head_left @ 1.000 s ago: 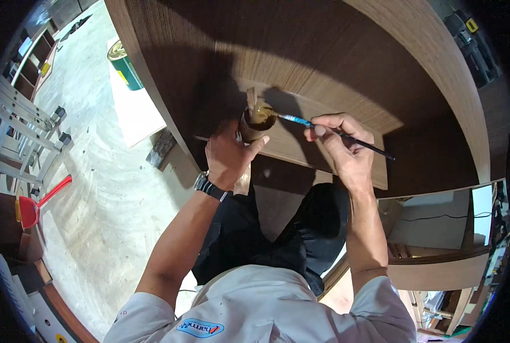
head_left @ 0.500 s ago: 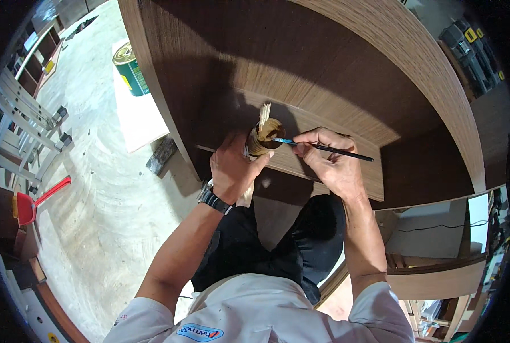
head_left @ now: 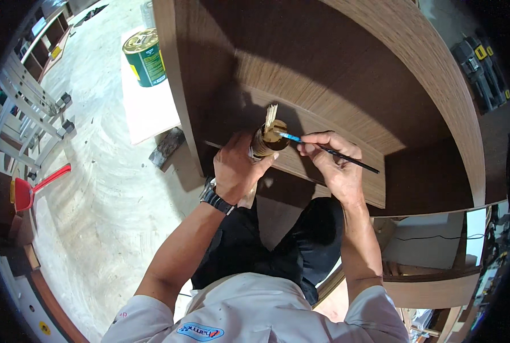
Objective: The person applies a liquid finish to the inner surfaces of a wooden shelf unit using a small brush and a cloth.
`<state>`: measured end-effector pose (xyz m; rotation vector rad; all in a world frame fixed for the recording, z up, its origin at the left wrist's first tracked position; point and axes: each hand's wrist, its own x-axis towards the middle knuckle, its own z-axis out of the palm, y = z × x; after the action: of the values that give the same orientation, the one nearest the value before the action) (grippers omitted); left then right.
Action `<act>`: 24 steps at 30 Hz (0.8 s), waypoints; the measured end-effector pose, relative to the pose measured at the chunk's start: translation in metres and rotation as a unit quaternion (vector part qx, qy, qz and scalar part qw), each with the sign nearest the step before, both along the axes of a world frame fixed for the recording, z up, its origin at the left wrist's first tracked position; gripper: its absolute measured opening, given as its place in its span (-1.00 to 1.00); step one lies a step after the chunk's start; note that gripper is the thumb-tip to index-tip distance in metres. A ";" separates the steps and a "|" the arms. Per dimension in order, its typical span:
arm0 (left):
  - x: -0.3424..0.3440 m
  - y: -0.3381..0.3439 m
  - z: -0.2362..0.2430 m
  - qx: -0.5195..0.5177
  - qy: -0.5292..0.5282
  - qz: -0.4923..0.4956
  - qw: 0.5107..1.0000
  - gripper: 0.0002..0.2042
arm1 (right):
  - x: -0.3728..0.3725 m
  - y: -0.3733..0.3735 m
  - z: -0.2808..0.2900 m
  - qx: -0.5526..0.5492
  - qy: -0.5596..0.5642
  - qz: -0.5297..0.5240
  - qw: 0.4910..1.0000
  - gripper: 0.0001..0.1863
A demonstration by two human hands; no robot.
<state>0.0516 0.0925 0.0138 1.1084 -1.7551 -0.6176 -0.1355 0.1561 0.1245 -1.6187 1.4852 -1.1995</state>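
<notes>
My left hand [head_left: 235, 168] is wrapped around a small brownish cup [head_left: 260, 146], its open top facing me and tan residue inside. A splintered wooden stick [head_left: 271, 116] stands up out of the cup. In a pinch grip, my right hand [head_left: 338, 171] holds a thin paintbrush [head_left: 349, 158] with a black handle and blue section. Its tip is at the cup's mouth; the bristles are hard to make out. Both hands are in front of a curved wood-grain cabinet [head_left: 312, 74], over its lower ledge [head_left: 323, 137].
A green can [head_left: 146, 66] stands on a white board [head_left: 146, 114] to the left, near a dark block [head_left: 166, 148]. Further left are a red dustpan [head_left: 23, 194] and a light ladder-like frame [head_left: 26, 111]. Black cases [head_left: 475, 74] are at the far right.
The brush tip has drawn back slightly from inside the cup to its mouth. My left hand still holds the cup. The whole view has shifted a little.
</notes>
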 end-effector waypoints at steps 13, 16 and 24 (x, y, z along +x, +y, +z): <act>0.065 0.044 -0.018 0.082 0.034 0.046 0.995 -0.49 | 0.036 -0.058 -0.093 -0.120 -0.061 -0.061 0.989 -0.69; 0.076 0.057 -0.019 0.080 0.052 0.056 0.994 -0.46 | 0.054 -0.090 -0.108 -0.113 0.013 -0.075 0.991 -0.66; 0.103 0.078 -0.026 0.109 0.051 0.073 0.990 -0.46 | 0.076 -0.136 -0.118 -0.047 0.059 -0.095 0.993 -0.61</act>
<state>0.1544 0.1702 -0.0122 1.3193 -1.5295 -0.7758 -0.0595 0.0197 0.0062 -1.6646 1.7135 -1.3144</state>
